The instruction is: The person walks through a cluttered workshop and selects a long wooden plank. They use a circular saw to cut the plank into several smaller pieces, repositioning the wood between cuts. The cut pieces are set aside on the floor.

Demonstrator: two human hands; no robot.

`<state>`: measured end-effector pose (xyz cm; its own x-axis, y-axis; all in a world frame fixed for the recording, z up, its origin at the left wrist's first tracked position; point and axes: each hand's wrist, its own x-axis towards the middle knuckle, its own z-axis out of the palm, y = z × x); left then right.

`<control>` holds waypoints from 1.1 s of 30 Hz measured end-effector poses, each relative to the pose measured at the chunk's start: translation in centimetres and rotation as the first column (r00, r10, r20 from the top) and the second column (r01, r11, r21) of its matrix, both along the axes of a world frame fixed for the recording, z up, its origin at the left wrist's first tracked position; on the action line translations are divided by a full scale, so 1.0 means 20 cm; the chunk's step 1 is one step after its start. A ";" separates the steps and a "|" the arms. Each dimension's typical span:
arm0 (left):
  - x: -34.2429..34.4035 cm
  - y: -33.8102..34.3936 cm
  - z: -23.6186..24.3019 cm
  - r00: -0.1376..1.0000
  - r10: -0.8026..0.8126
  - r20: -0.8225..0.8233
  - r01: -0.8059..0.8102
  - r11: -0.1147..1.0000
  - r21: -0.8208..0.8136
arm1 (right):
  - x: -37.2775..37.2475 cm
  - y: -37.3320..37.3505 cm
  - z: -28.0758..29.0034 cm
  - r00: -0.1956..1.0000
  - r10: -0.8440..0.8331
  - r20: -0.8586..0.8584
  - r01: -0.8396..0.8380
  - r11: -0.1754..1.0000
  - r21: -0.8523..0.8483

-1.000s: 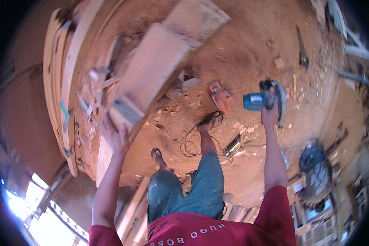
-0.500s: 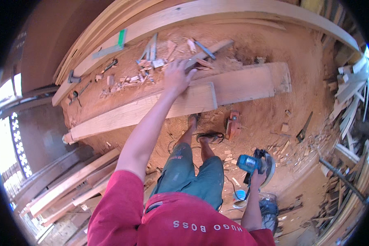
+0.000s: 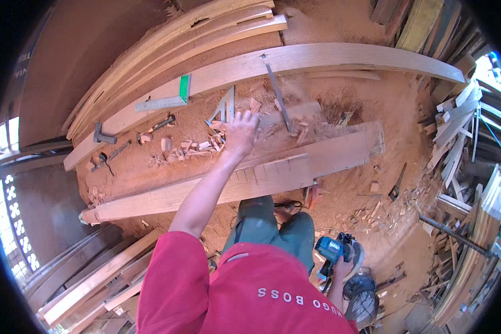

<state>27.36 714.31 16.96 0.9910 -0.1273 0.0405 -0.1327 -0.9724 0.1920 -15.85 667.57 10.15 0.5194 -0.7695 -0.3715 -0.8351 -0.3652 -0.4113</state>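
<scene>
My left hand (image 3: 242, 133) is just past the far edge of a thick plank (image 3: 206, 195), above loose wood chips (image 3: 200, 146). Its fingers are stretched out and nothing shows in them. Right of it, a slim dark metal bar (image 3: 279, 97) slants across a short board (image 3: 300, 109). The near plank carries a row of short dark lines across its face and overlaps a second plank (image 3: 345, 151). Low at my right side, my right hand (image 3: 342, 268) is closed on the handle of a blue circular saw (image 3: 331, 249) with a dark round guard.
A square with a green stock (image 3: 184, 89) lies on a long beam (image 3: 345, 55), near a hammer (image 3: 102, 135). A triangular square (image 3: 226, 106) stands among chips. A handsaw (image 3: 397, 183) lies to the right. Stacked boards (image 3: 94, 278) lie at left, offcuts (image 3: 456, 128) at right.
My left hand has come off the plank and reached past its far edge. The dark bar now lies at a steeper slant. My view has shifted, and the saw stays low in my right hand.
</scene>
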 end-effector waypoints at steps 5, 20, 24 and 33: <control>0.32 0.42 -0.09 0.970 0.219 0.106 -0.217 0.976 -0.027 | 0.22 0.28 0.27 0.999 -0.023 -0.027 0.026 0.992 0.127; 0.05 0.62 -0.40 0.723 0.483 -0.493 -0.620 0.769 -0.156 | 0.31 0.44 0.25 0.975 -0.047 -0.219 0.058 0.997 0.042; 0.10 0.52 -0.41 0.664 0.571 -0.483 -0.680 0.730 -0.072 | 0.35 0.50 0.29 0.971 0.002 -0.237 -0.018 0.998 -0.062; 0.15 0.43 -0.38 0.633 0.650 -0.420 -0.731 0.680 -0.050 | 0.43 0.54 0.35 0.969 0.079 -0.236 -0.096 0.993 -0.063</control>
<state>30.41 722.86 9.36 0.7311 0.5715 -0.3727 0.6756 -0.6826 0.2786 -7.34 678.38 17.05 0.4917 -0.7547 -0.4344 -0.8682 -0.4627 -0.1790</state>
